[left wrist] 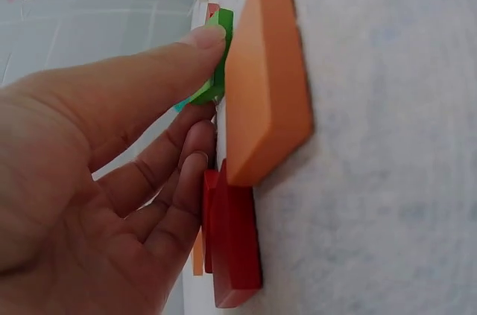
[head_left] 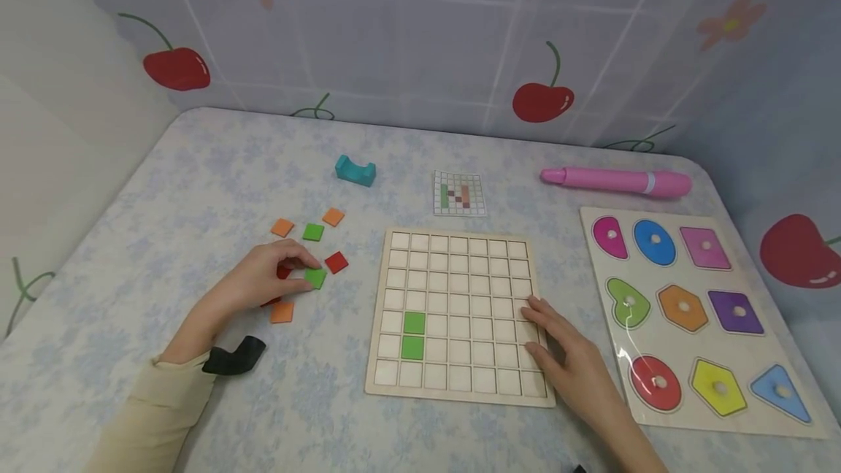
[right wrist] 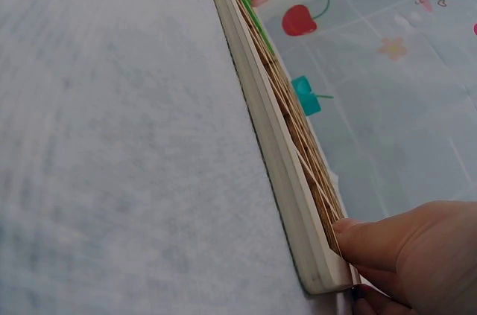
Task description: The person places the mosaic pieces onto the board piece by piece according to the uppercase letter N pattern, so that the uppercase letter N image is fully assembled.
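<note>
On the left of the table, my left hand (head_left: 272, 274) has its thumb and fingertips on a green square tile (head_left: 316, 279), pinching its edge. The left wrist view shows the thumb on that green tile (left wrist: 221, 54), with an orange tile (left wrist: 261, 80) and a red tile (left wrist: 237, 240) close by. A wooden grid board (head_left: 460, 399) lies in the middle, with two green tiles (head_left: 413, 335) in one column near its lower left. My right hand (head_left: 574, 363) rests its thumb and fingertips on the board's right edge; in the right wrist view the thumb (right wrist: 373, 244) touches the board near a corner.
More loose tiles, including an orange one (head_left: 333, 217) and a red one (head_left: 337, 262), lie around the left hand. Behind the board are a teal holder (head_left: 355, 171), a pattern card (head_left: 460, 194) and a pink pen-shaped object (head_left: 614, 181). A shape puzzle (head_left: 683, 356) lies at right.
</note>
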The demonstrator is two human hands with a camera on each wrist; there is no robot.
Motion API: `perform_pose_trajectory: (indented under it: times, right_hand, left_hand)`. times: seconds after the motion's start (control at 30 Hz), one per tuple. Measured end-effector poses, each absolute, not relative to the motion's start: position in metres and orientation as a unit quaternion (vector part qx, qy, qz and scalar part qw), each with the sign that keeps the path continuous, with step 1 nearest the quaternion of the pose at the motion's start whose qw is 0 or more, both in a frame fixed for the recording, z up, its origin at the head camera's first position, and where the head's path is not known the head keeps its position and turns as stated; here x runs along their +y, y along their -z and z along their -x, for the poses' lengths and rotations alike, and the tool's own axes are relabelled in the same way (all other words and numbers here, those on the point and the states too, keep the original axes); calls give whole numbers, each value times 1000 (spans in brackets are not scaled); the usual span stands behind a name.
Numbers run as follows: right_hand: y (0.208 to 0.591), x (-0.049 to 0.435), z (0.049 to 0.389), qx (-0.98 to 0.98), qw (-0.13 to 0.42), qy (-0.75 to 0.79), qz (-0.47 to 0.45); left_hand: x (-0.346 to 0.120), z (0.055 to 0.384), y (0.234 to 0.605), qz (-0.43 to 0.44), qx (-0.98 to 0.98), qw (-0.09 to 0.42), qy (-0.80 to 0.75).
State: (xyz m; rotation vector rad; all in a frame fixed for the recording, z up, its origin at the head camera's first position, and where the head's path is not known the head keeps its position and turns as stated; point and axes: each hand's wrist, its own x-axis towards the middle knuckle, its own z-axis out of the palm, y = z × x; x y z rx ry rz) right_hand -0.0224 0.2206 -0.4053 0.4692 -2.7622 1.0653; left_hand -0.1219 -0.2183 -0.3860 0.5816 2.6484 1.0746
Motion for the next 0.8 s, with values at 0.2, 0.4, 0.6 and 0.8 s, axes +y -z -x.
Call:
perform_pose_trajectory:
  times: [0.2,0.4,0.6,0.8]
  right_hand:
    - [405,221,24,-921,73,-349,-157]
    - [406,222,27,-923,72,-344,-157]
    - [406,222,25,-923,64,-349,-152]
    - [407,222,24,-923,65,-348,-149]
  left_hand:
    - [-216,121,384,-186,897,108,-385]
    - [-213,122,379,-188,893,102,-397]
    - [-195,127,368,-219,881,95,-407]
    - [-151,131,360,-242,823,138,-496]
